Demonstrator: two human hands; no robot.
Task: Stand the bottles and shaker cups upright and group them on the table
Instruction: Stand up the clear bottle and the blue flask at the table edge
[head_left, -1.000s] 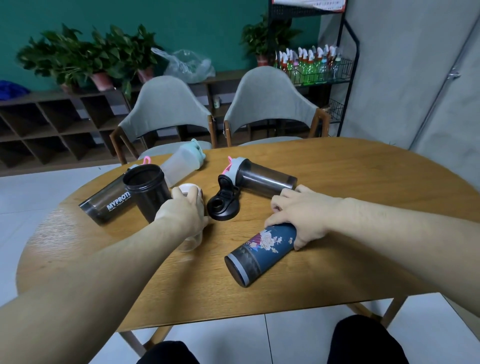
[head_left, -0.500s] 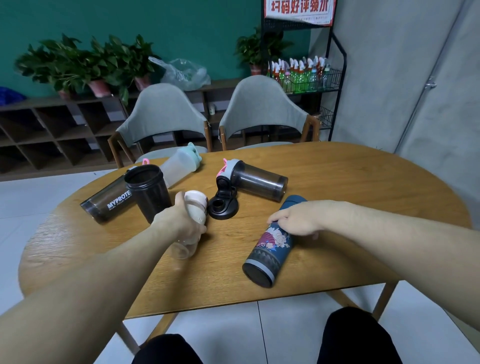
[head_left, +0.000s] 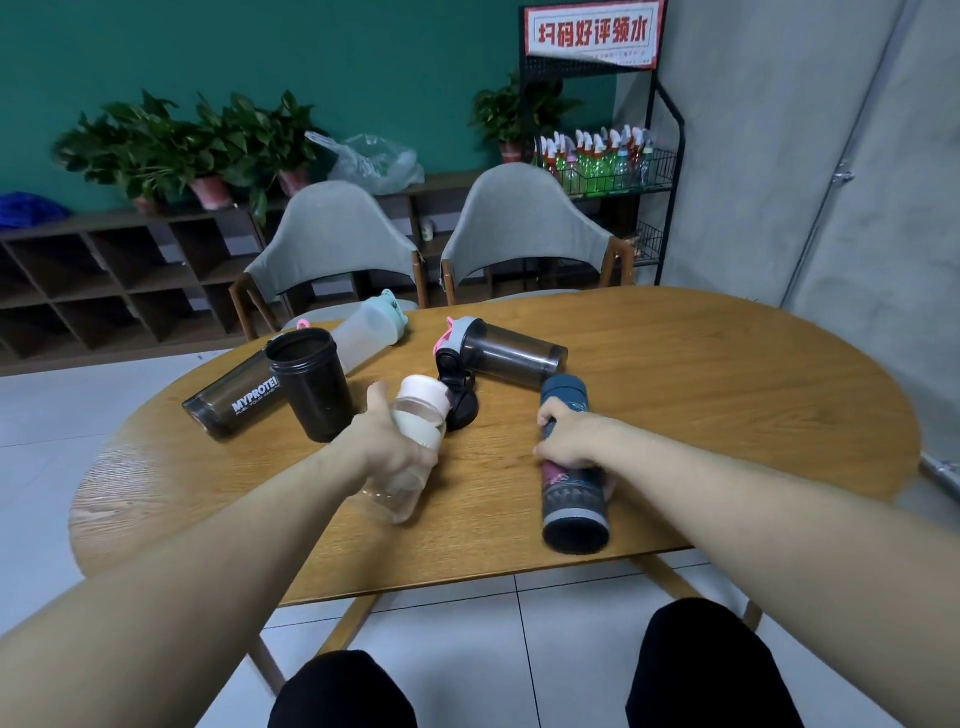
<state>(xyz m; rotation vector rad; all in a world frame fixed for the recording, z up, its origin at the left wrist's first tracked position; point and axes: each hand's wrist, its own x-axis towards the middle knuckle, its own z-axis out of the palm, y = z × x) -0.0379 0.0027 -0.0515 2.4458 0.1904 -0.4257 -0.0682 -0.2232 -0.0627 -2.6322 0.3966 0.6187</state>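
My left hand (head_left: 389, 447) grips a clear bottle with a pale pink cap (head_left: 415, 415), tilted and lifted off the wooden table (head_left: 727, 395). My right hand (head_left: 571, 436) holds a dark blue patterned bottle (head_left: 569, 488), tilted with its base toward me. A black cup (head_left: 311, 384) stands upright with no lid. Beside it lies a dark MYPROTEIN shaker (head_left: 234, 400). A frosted shaker with a mint lid (head_left: 371, 327) and a smoky shaker with a pink-trimmed open lid (head_left: 504, 353) also lie on their sides.
Two grey chairs (head_left: 337, 239) stand at the table's far side. A wire rack with spray bottles (head_left: 602, 161) is at the back right, low shelves with potted plants (head_left: 171, 150) at the back left. My knees show below the near table edge.
My right hand has swung the blue bottle round and raised its cap end, so its base now points toward me. My left hand has lifted the clear bottle steeper.
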